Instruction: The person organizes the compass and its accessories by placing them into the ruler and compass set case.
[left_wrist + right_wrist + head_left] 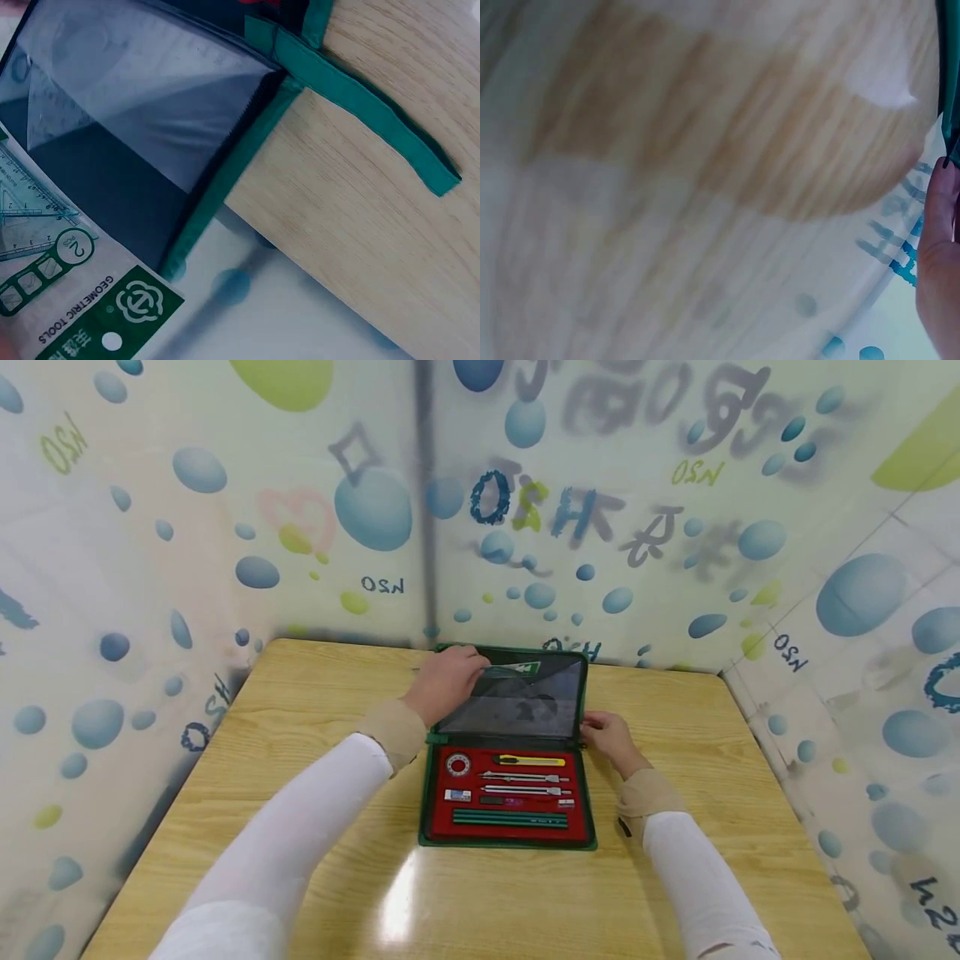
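Note:
A green zip case (pixel 507 841) lies unfolded on the table, its dark lid with a clear pocket (pixel 517 706) at the back. My left hand (pixel 447 683) holds a packet of geometric tools (pixel 139 304) over the lid; a clear ruler and set square show through its plastic. In the head view that hand covers part of the packet. My right hand (pixel 611 739) grips the lid's right edge near the fold. On the red lining sit a yellow cutter (pixel 531 761), two compasses (pixel 525 791), green pencils (pixel 510 817), an eraser (pixel 457 795) and a round white piece (pixel 458 765).
The wooden table (pixel 337 710) runs back to a patterned wall (pixel 300 602). More wall stands close on the left and right. A green strap (pixel 367 112) sticks out from the case's fold onto the tabletop.

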Motion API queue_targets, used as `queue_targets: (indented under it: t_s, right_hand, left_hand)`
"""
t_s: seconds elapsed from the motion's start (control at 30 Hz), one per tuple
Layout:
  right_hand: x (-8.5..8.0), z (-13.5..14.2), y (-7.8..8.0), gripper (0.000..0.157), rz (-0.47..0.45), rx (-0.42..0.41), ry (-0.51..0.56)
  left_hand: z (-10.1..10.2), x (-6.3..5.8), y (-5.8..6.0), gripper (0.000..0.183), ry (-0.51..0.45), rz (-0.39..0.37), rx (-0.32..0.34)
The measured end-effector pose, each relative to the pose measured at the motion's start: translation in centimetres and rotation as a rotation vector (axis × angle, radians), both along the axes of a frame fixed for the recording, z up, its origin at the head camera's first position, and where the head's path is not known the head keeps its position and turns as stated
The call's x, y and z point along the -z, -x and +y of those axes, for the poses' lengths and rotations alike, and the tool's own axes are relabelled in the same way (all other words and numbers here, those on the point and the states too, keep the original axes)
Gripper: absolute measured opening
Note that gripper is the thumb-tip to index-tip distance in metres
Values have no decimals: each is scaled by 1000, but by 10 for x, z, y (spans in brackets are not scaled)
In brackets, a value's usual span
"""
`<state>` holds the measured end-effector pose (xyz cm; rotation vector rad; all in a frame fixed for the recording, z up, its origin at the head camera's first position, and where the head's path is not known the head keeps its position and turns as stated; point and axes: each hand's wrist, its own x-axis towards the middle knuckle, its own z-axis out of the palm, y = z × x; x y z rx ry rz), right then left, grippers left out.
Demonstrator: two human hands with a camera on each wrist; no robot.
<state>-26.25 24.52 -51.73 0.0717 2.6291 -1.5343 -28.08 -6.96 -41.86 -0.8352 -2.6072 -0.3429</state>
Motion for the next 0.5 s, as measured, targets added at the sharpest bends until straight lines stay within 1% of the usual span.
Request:
queue_targets:
  t_s: [0.17, 0.3, 0.5]
  right_hand:
    - [1, 0, 1, 33, 13, -17, 6]
    - [2, 1, 1, 33, 32, -23, 3]
    - [2, 3, -1, 32, 48, -31, 7]
  left_hand:
    - [18, 5, 0, 19, 78, -12, -1]
    - [29, 6, -3, 20, 123, -52, 3]
    - [36, 12, 1, 22, 166, -75, -43]
